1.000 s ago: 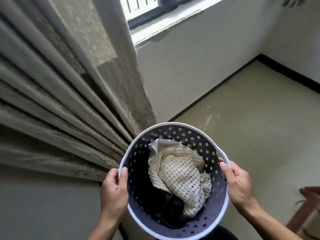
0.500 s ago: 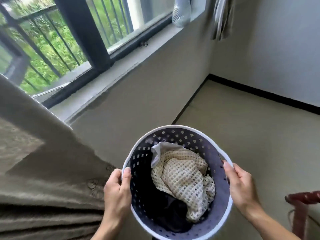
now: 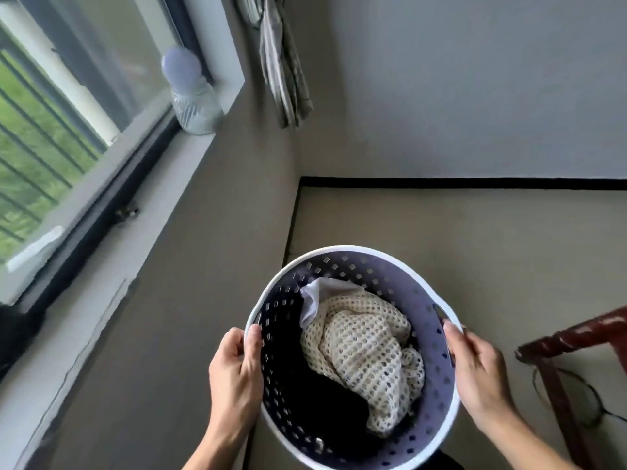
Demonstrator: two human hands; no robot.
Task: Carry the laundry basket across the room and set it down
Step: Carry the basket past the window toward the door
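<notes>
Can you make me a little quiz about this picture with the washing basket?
1. True or false: both hands grip the basket rim.
2. What lies on top inside the basket? A) a cream net cloth B) a red towel C) shoes
3. Fill in: the bottle stands on the window ____.

Key:
1. True: the left hand and right hand hold opposite sides.
2. A: the cream net cloth rests over dark clothes.
3. Sill.

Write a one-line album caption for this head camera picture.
Left hand and right hand hold a round perforated plastic laundry basket with a cream mesh garment near a windowsill.
</notes>
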